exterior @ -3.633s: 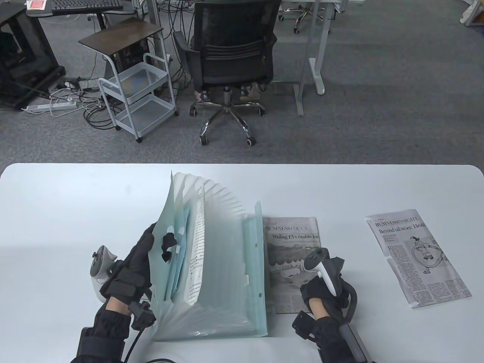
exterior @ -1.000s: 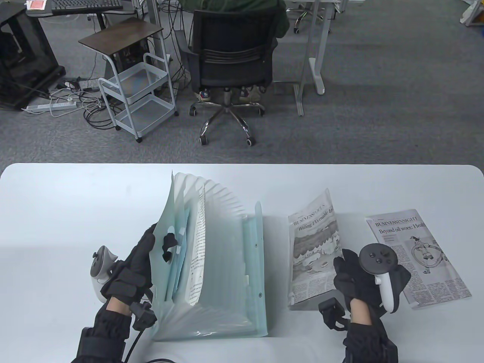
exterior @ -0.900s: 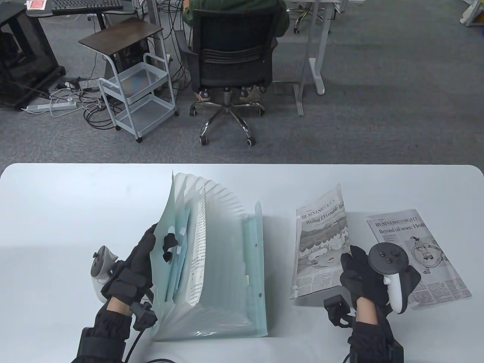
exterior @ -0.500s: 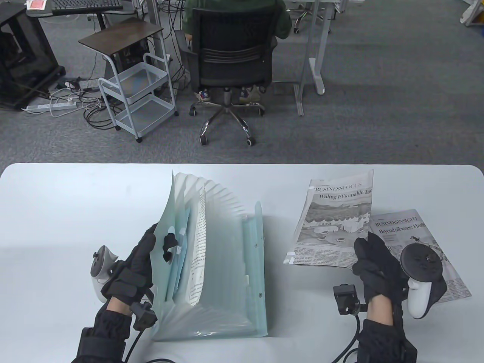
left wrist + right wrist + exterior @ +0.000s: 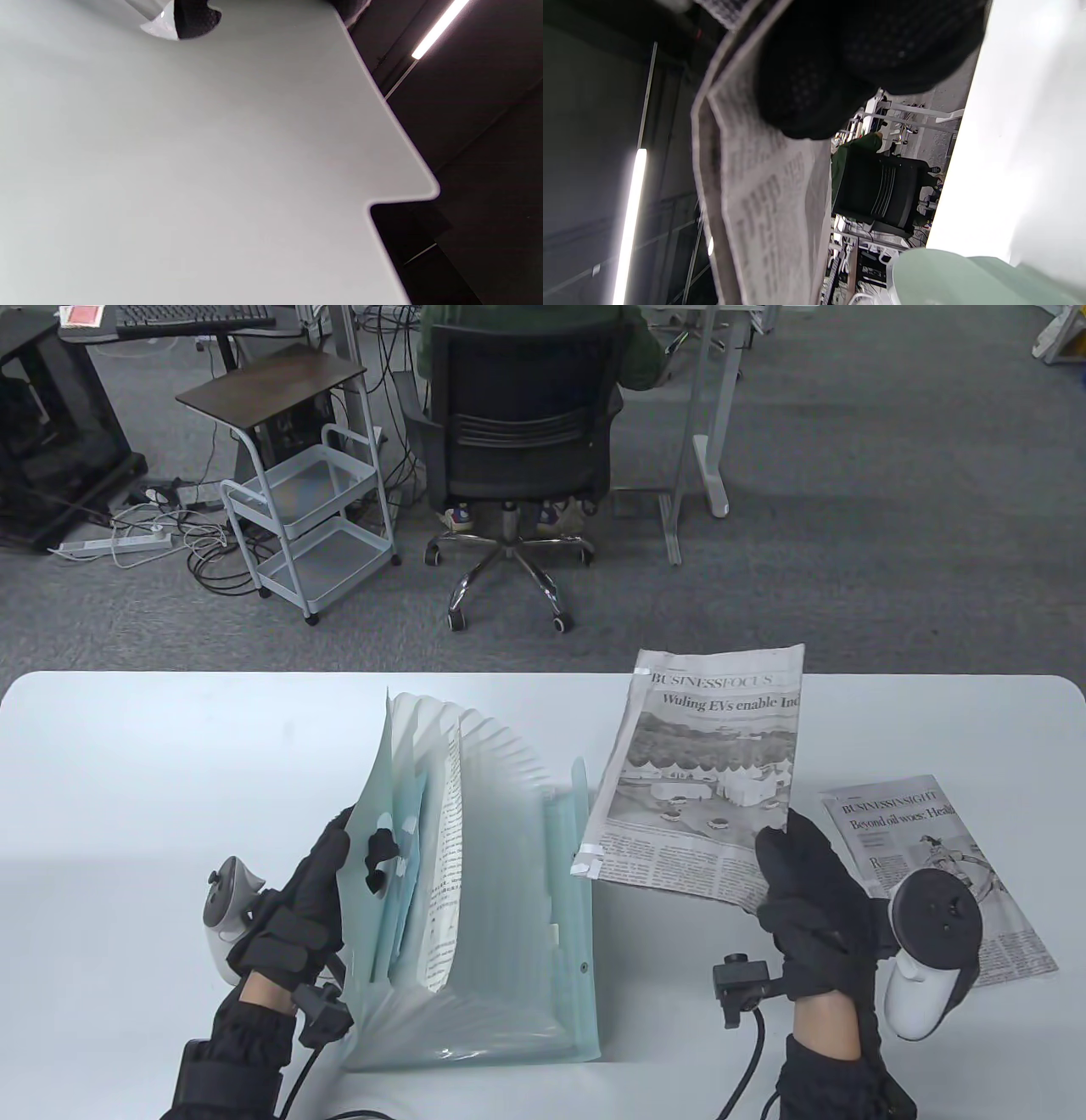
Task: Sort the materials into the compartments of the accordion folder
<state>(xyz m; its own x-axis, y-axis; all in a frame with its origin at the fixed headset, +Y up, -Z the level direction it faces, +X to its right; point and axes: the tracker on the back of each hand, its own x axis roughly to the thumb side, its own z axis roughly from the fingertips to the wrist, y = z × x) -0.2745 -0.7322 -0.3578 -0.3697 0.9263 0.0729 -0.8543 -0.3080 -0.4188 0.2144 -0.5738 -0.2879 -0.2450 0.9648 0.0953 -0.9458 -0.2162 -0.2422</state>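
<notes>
in the table view, a pale green accordion folder stands fanned open in the lower centre of the frame on a white table. the left hand, at lower left, grips the folder's leftmost cover, fingertips curled over its edge and showing dark through the translucent plastic. a printed sheet already sits in one of the left pockets; the pockets to its right look unfilled.

the right hand, at lower right, pinches the lower right corner of a folded newspaper clipping headed "businessfocus", thumb on the printed face, the other fingers hidden behind the paper. the clipping is lifted off the table, headline toward the top of the frame, long axis running roughly bottom to top. its lower left corner hangs just at the folder's right cover, though whether they touch cannot be told.

the relation that matters: the open pockets lie to the left of the held clipping, and their slots run bottom to top as well, so the paper looks roughly aligned and probably needs mainly to travel left and go down edge first.

a second clipping headed "businessinsight" lies flat at right, partly under the right wrist.
</notes>
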